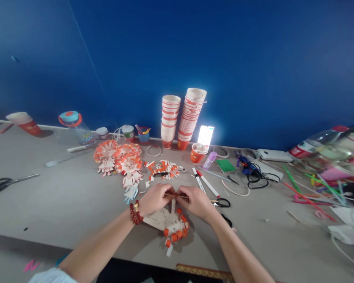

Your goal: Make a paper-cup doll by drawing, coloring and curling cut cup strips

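In front of me is a cut-open paper cup [174,225], its strips spread round the base and several of them curled into orange rolls. One straight strip [173,205] runs from it up to my fingertips. My left hand [157,198] is closed in a pinch on the strip's end. Facing it, my right hand [196,201] pinches the same end, fingertips nearly meeting the left ones. A thin brownish edge shows between the fingers; whether it is a stick or rolled paper I cannot make out. A pale sheet [156,218] with drawn lines lies under the left wrist.
Behind my hands lie orange scraps [165,169], markers [206,182] and scissors [222,202]. Finished curled figures [118,157] are heaped to the left. Two tall cup stacks [170,122] and a lit phone [205,135] stand by the wall. A glue gun [249,167] lies right.
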A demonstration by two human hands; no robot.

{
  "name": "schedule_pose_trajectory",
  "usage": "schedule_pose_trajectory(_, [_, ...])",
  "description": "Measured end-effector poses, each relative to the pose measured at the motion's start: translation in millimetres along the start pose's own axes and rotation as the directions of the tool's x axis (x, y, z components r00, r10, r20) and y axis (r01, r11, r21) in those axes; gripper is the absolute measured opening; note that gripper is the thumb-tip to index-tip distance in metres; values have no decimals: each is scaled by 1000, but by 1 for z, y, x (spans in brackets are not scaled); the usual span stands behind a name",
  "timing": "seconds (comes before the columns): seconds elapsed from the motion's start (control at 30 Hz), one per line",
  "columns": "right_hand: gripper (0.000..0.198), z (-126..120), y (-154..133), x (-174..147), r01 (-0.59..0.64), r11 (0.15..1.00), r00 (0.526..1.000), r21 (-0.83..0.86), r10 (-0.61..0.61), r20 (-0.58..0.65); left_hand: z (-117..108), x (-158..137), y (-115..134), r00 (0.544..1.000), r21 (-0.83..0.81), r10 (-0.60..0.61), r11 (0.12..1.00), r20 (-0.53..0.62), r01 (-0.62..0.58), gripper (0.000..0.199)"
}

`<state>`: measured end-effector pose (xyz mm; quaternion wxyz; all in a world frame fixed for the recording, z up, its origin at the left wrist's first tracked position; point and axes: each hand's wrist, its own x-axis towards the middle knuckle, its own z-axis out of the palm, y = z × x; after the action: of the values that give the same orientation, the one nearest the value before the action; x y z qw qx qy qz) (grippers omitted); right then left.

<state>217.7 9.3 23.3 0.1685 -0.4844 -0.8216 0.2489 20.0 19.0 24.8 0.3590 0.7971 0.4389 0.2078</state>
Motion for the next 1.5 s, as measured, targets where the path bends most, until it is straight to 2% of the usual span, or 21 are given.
schedule_pose_trajectory(0.5, [6,-1,-1,1,-48,998,998,43,46,44,4,-2,2,999,151,-11,988,-46,18,2])
schedule_pose_trajectory(0.77, [7,0,0,2,-48,997,999,65,48,10,3,0,0,1000,97,13,995,-12,-12,2])
schedule_pose_trajectory(0.97, [6,1,0,2,-33,998,999,62,35,-24,0,0,0,999,130,3,991,39,-8,17])
schedule_pose_trajectory(1.07, [7,2,0,2,-17,999,999,52,19,-38,0,1,0,999,93,0,996,44,-4,25])
schedule_pose_trajectory(1.3, [4,-2,-2,0,-28,996,1000,80,27,4,2,0,-1,1000,91,-18,996,10,17,14])
schedule_pose_trajectory(1.5, [14,-4,-6,1,-66,997,997,44,64,46,1,0,1,1000,114,-10,993,23,7,14])
